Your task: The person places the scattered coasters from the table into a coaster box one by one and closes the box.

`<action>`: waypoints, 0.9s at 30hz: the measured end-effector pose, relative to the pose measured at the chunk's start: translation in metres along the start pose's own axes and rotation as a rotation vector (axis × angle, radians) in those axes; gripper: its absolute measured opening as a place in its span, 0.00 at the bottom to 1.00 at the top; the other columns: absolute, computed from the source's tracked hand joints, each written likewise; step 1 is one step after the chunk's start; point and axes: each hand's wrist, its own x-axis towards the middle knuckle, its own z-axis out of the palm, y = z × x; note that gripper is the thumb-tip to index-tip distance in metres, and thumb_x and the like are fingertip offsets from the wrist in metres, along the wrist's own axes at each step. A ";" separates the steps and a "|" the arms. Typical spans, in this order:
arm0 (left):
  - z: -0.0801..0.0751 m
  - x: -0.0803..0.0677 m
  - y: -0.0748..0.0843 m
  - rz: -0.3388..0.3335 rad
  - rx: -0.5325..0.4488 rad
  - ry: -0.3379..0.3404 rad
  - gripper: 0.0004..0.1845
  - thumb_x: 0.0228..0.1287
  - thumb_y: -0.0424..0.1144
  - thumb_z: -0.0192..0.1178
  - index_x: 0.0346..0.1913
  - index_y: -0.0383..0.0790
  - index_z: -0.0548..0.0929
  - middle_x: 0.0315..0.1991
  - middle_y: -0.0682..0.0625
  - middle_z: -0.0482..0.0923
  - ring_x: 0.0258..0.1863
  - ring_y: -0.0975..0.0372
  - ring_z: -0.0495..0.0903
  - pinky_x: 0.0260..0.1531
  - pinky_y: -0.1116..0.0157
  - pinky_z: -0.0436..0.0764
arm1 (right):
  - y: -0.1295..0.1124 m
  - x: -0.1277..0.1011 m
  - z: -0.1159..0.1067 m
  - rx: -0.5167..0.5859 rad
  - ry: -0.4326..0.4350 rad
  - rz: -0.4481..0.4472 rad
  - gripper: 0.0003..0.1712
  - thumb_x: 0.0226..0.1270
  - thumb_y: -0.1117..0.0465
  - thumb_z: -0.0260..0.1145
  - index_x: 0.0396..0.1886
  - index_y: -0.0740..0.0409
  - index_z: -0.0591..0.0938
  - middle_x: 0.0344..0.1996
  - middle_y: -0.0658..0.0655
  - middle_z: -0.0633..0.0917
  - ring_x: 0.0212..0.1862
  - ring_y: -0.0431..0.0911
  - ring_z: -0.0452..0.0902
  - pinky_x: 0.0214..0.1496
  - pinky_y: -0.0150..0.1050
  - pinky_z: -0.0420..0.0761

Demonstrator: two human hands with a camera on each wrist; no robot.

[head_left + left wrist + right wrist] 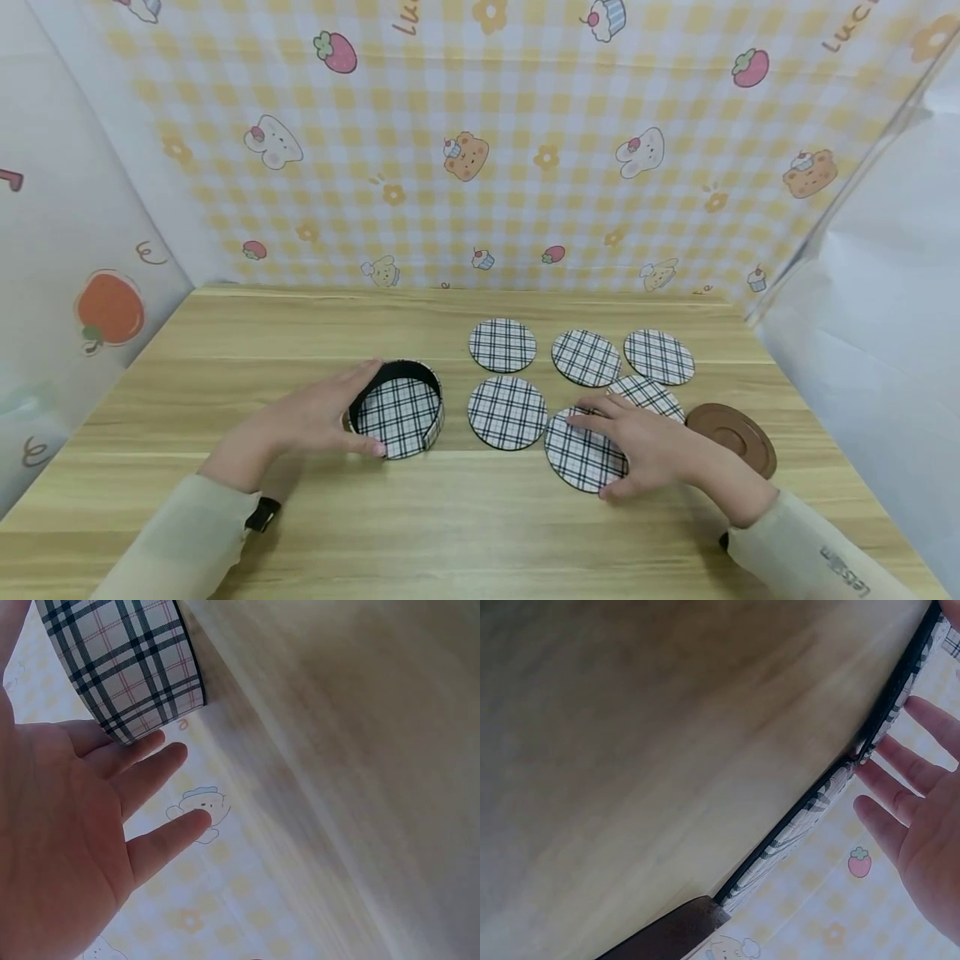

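Note:
A round plaid coaster holder (433, 425) with a black inside wall stands left of centre, a plaid coaster (397, 412) lying in its bottom. My left hand (326, 417) grips it from the left, thumb at the near side and forefinger along the far rim. In the left wrist view, the other fingers (161, 838) stretch out beside its plaid wall. My right hand (652, 446) spreads over a flat plaid coaster (581, 454), fingertips on its top and thumb at its near edge. In the right wrist view, its fingers (889, 829) are nearly straight.
Behind my right hand another coaster (648, 396) is partly covered. More coasters lie about: one (508, 414) in the middle, others (502, 345) (587, 358) (660, 357) farther back. A brown round lid-like disc (738, 437) sits by my right wrist. Patterned cloth (465, 208) hangs behind the wooden table (450, 533).

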 end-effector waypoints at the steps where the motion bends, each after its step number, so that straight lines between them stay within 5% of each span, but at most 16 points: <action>1: 0.000 0.001 0.000 0.000 -0.004 -0.001 0.68 0.47 0.72 0.67 0.79 0.33 0.46 0.78 0.34 0.48 0.75 0.39 0.56 0.71 0.39 0.61 | 0.000 0.000 -0.001 0.005 -0.002 0.005 0.53 0.44 0.39 0.77 0.72 0.50 0.70 0.71 0.60 0.67 0.70 0.59 0.66 0.56 0.54 0.82; 27: -0.006 0.007 -0.003 0.044 -0.121 -0.026 0.67 0.44 0.61 0.76 0.76 0.27 0.50 0.76 0.30 0.54 0.73 0.36 0.59 0.69 0.37 0.62 | -0.007 0.013 -0.018 0.050 0.127 0.018 0.52 0.43 0.42 0.77 0.71 0.51 0.72 0.69 0.63 0.69 0.68 0.58 0.67 0.61 0.56 0.79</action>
